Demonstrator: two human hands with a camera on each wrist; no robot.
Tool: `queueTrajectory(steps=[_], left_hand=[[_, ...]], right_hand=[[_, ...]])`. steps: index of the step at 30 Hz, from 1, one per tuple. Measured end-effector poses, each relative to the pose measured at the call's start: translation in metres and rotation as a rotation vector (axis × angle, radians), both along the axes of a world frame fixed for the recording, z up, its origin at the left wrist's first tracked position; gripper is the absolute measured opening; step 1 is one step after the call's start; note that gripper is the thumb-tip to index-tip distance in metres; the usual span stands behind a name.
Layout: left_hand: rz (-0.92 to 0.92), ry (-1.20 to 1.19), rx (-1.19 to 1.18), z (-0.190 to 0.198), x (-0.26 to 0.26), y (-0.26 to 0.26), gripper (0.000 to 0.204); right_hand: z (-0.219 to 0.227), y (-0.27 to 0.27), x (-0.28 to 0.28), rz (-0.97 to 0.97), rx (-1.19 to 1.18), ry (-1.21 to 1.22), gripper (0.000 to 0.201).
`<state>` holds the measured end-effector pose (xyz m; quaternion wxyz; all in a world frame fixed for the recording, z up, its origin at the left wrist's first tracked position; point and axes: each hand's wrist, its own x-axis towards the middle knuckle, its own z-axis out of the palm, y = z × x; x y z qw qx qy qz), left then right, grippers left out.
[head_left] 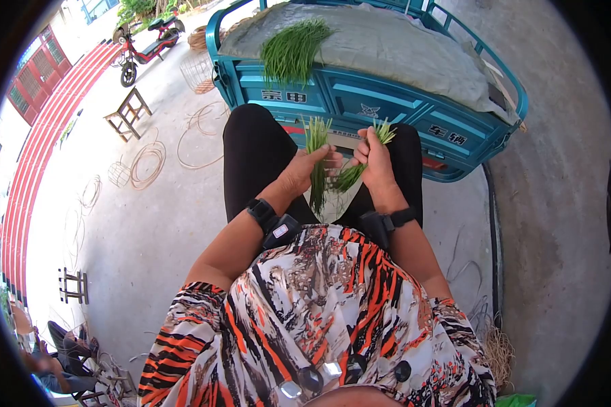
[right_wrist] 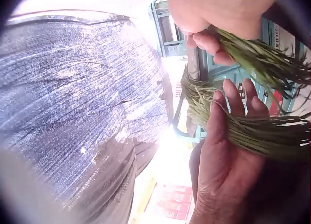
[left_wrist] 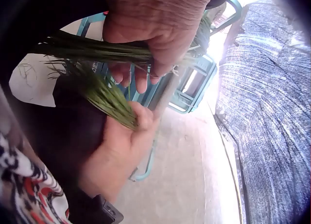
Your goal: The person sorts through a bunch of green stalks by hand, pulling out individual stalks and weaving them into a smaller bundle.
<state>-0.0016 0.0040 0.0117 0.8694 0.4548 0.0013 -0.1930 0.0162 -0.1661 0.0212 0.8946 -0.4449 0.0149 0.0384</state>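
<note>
Above lap | left hand pinches greens | right hand curled round bunch

Downward head view, wrist views near hands

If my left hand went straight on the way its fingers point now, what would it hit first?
Probably your bare right hand, gripping a bunch of long, thin green stalks; your left hand points across toward it, though depth is hard to judge.
</note>
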Motion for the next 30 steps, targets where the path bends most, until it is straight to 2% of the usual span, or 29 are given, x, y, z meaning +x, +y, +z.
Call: queueTrajectory(steps=[3, 10, 15, 18, 22, 25, 28, 30], left_hand=[[-0.113, -0.040, 0.107, -0.003, 0.002, 0.004, 0.025], [-0.168, -0.149, 0.280, -0.001, 0.000, 0.001, 0.025], [-0.117, -0.119, 0.304, -0.003, 0.000, 0.001, 0.026], [-0.069, -0.044, 0.186, -0.004, 0.001, 0.005, 0.026], [-0.052, -0.054, 0.184, -0.006, 0.003, 0.007, 0.025], [-0.054, -0.053, 0.164, -0.005, 0.002, 0.007, 0.023], [-0.038, -0.035, 0.157, -0.001, 0.001, 0.006, 0.022], [-0.043, -0.025, 0.145, 0.000, 0.001, 0.006, 0.021]], right_hand=[[0.010, 0.006, -0.006, 0.063, -0.135, 0.052, 0.032], [0.008, 0.012, -0.009, 0.111, -0.335, 0.015, 0.025], [0.005, 0.014, -0.009, 0.099, -0.312, 0.011, 0.020], [0.004, 0.014, -0.009, 0.102, -0.304, 0.013, 0.019], [0.004, 0.011, -0.008, 0.153, -0.257, 0.036, 0.019], [0.005, 0.013, -0.009, 0.082, -0.278, 0.024, 0.019], [-0.001, 0.012, -0.002, -0.008, -0.160, -0.011, 0.021], [-0.001, 0.012, -0.003, 0.021, -0.204, -0.016, 0.023]])
